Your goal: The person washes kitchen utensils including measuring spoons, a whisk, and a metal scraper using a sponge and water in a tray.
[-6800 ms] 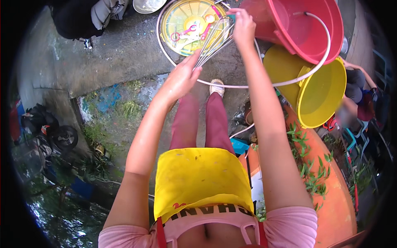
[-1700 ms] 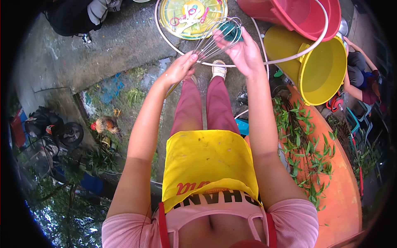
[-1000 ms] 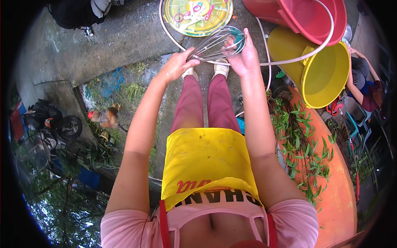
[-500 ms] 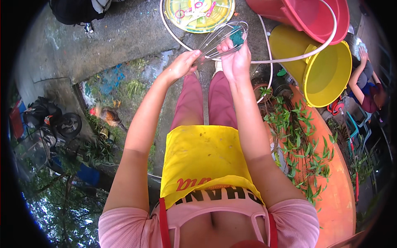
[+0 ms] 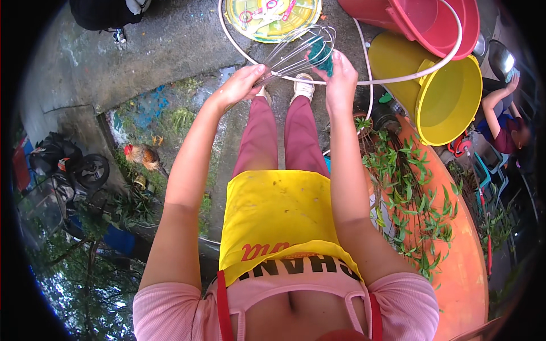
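Observation:
My left hand (image 5: 242, 85) is closed round the handle of a wire whisk (image 5: 287, 55), whose loops point up and to the right. At the rounded end of the loops, my right hand (image 5: 342, 79) pinches a dark green scouring pad (image 5: 322, 57). The pad lies against the wires, partly inside them as far as I can see. Both hands are held out in front of me, above my shoes. The whisk's handle is mostly hidden by my left fingers.
A yellow round tray (image 5: 236, 28) with scissors and other utensils lies ahead. A pale hose (image 5: 392, 81) loops past a tipped yellow bucket (image 5: 424, 122) and a red tub (image 5: 475, 34). Right, a person's hand (image 5: 512, 82) wipes a metal pan (image 5: 500, 59). A rooster (image 5: 149, 158) stands left.
My right hand has shifted right and slightly down, its fingers now at the outer side of the pad. The whisk has moved a little left. At right, a metal pan shows more.

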